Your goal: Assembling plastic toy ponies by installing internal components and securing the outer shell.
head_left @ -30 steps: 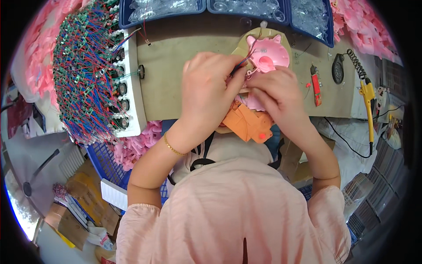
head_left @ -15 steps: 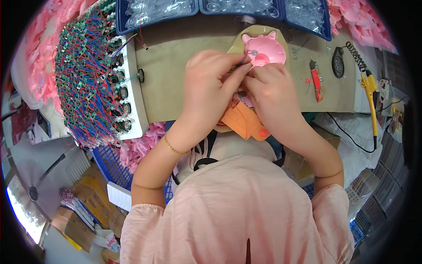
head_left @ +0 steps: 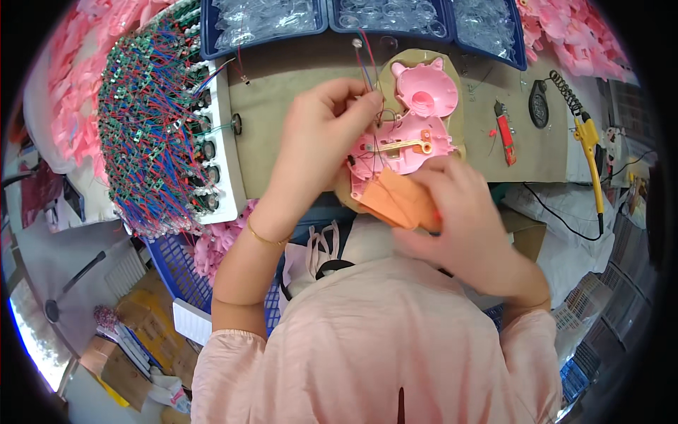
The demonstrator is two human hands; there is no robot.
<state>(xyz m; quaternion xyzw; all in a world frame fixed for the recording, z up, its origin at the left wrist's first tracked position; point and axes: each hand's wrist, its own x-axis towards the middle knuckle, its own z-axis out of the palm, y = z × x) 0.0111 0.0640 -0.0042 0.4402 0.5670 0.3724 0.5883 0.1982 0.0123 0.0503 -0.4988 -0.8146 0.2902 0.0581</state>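
Observation:
In front of me lies a pink animal-shaped toy shell [head_left: 426, 86] with a round-eared head half and an open body. A cream lever-like part and thin wires sit inside the body. My left hand [head_left: 332, 131] pinches thin wires [head_left: 366, 67] over the shell's left side; a small round component [head_left: 357, 43] sticks up at their top. Around the right side of a flat orange piece [head_left: 395, 196], at the shell's near end, my right hand [head_left: 462, 215] is closed, somewhat blurred. A red glow shows beside its fingers.
At left, a white tray [head_left: 227, 155] holds many wired circuit boards [head_left: 152, 134]. Blue bins [head_left: 272, 37] of clear plastic parts line the back. Right lie a red-handled cutter [head_left: 506, 138], a black oval object [head_left: 539, 104] and a yellow soldering iron [head_left: 592, 152]. Pink parts [head_left: 575, 39] are heaped beyond.
My right hand has moved from the shell's head down toward me, onto the orange piece. My left hand has shifted slightly left, and the wires now point upward, away from the shell.

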